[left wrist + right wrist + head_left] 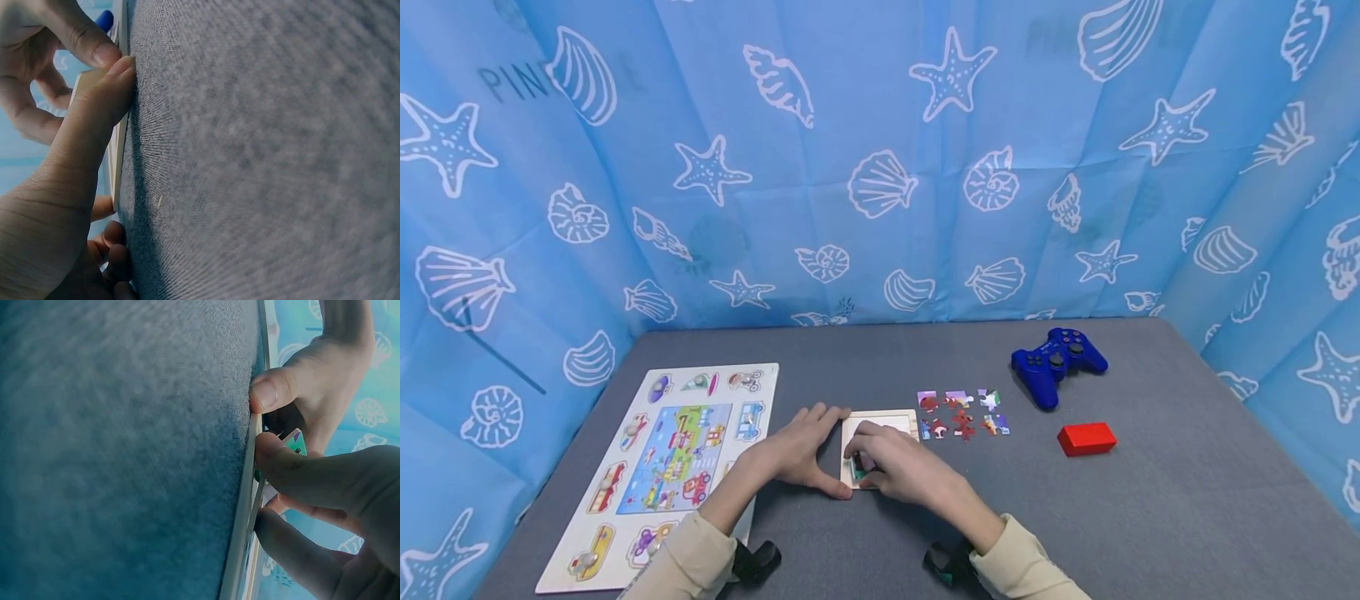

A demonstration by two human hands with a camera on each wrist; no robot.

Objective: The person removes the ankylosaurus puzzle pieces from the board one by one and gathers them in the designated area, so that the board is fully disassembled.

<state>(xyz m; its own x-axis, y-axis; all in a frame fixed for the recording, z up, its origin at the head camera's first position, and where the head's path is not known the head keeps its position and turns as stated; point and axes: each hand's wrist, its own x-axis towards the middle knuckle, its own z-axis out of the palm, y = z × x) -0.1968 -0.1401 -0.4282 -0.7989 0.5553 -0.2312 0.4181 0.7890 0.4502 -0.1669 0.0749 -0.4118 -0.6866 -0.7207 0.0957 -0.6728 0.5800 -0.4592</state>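
Observation:
A small square wooden puzzle tray (883, 413) lies flat on the table. Its left side is gripped by my left hand (801, 448), thumb at the near corner and fingertips at the far one. Over the tray, my right hand (904, 465) pinches a jigsaw piece (295, 442) with green and purple print. In the right wrist view that piece is tilted up from the tray, partly hidden by the thumb. Several loose jigsaw pieces (962, 413) lie in two rows just right of the tray.
A large white peg-puzzle board (658, 425) with vehicle pieces lies at the left. Farther right are a blue game controller (1057, 362) and a red block (1087, 439). The grey cloth-covered table (1120, 525) ends at a blue curtain (820, 167) with white shell prints.

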